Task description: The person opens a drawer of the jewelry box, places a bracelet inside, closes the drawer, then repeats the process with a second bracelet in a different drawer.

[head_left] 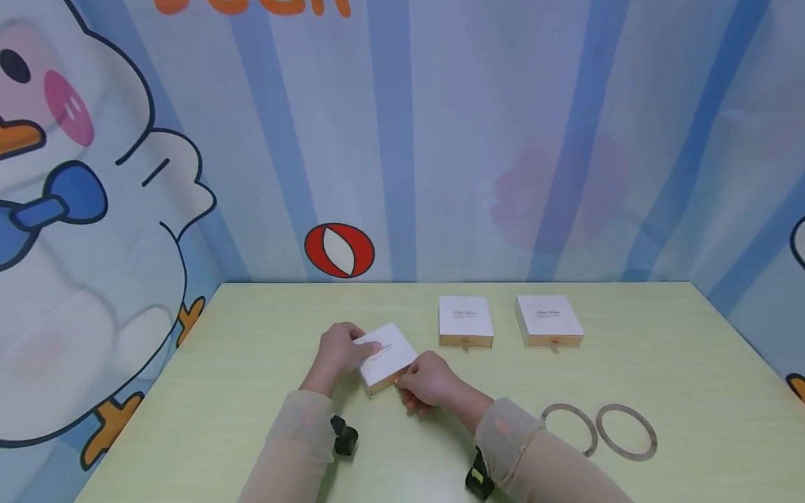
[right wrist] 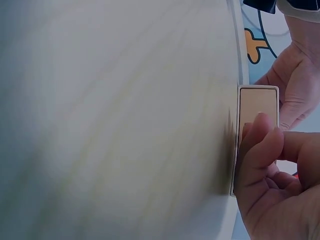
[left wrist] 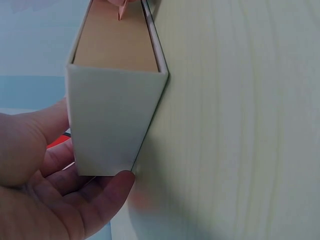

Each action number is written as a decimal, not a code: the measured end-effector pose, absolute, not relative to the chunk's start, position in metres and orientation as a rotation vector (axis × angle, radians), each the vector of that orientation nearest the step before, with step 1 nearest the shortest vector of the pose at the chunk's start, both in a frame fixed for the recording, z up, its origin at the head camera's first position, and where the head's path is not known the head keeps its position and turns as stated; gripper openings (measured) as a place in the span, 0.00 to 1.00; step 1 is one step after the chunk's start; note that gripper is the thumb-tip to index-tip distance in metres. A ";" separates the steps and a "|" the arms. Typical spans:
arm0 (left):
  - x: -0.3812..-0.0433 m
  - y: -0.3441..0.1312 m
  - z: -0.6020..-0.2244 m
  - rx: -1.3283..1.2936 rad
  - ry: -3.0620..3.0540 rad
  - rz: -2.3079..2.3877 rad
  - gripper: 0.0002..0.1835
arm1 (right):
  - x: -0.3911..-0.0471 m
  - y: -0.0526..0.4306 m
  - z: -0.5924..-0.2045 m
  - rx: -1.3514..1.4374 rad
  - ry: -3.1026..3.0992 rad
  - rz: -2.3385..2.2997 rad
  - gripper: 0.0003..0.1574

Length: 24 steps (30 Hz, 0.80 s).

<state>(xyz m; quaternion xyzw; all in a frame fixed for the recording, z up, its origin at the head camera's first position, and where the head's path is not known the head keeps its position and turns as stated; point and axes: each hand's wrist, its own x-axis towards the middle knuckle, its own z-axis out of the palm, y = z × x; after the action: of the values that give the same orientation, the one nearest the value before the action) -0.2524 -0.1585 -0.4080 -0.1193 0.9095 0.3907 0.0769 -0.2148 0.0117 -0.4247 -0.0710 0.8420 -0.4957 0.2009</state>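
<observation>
A small white drawer box (head_left: 391, 349) with a tan drawer front rests tilted on the table, printed with fine text on top. My left hand (head_left: 339, 353) grips it from the left, thumb on the lid and fingers around the far side. In the left wrist view, a pinkish ribbon tab (left wrist: 122, 10) sticks out of the tan drawer front (left wrist: 115, 37). My right hand (head_left: 430, 381) pinches this tab between thumb and finger at the box's front; in the right wrist view its fingers cover part of the drawer front (right wrist: 259, 102). The drawer looks pushed in.
Two similar white boxes, one behind to the right (head_left: 465, 318) and another farther right (head_left: 549, 318), stand on the pale table (head_left: 264, 328). Two grey bangle-like rings (head_left: 653, 440) lie beyond the right forearm, which partly covers one. A printed cloth wall (head_left: 453, 140) rises behind.
</observation>
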 end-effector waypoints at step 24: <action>-0.253 -0.159 -0.408 -0.341 2.742 1.151 0.18 | -0.213 0.015 -0.424 -0.252 2.352 -1.355 0.21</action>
<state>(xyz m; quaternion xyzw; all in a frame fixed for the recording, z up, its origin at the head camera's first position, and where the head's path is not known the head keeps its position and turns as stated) -0.2526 -0.1593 -0.4078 -0.1136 0.9135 0.3835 0.0740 -0.2129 0.0148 -0.4238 -0.0904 0.8442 -0.4863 0.2065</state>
